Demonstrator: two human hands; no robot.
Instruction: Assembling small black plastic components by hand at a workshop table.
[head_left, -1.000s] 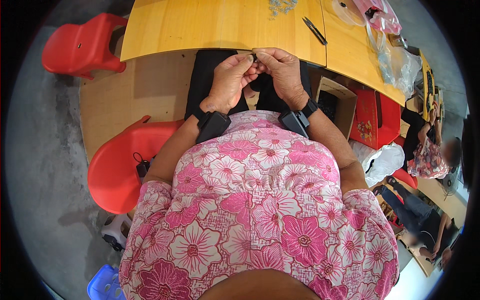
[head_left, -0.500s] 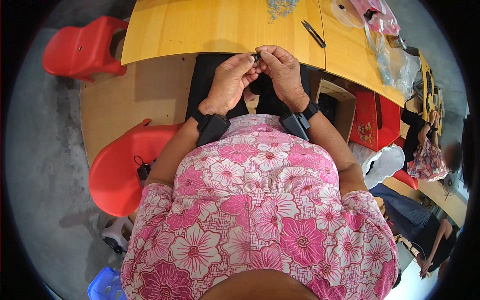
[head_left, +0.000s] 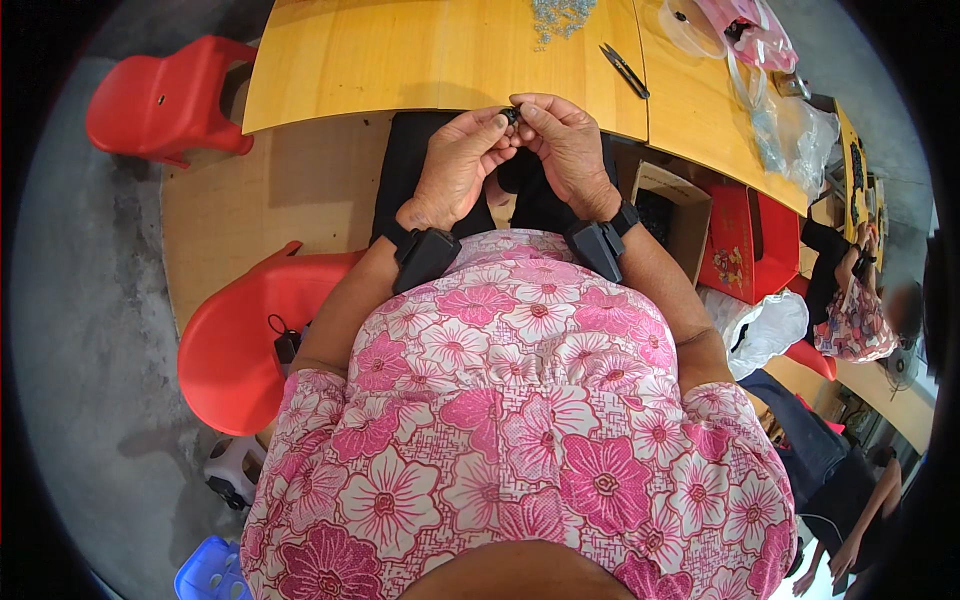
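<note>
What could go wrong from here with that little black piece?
The left hand and right hand pinch the small black piece between their fingers near the table's edge, so a slip could drop it onto the dark trousers. The fingers also cover part of it, so a flaw there might go unseen.

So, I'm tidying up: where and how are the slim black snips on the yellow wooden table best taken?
Probably take the slim black snips by their lower-right end, from the near side of the yellow wooden table: they lie slanted, tips seemingly pointing away.
</note>
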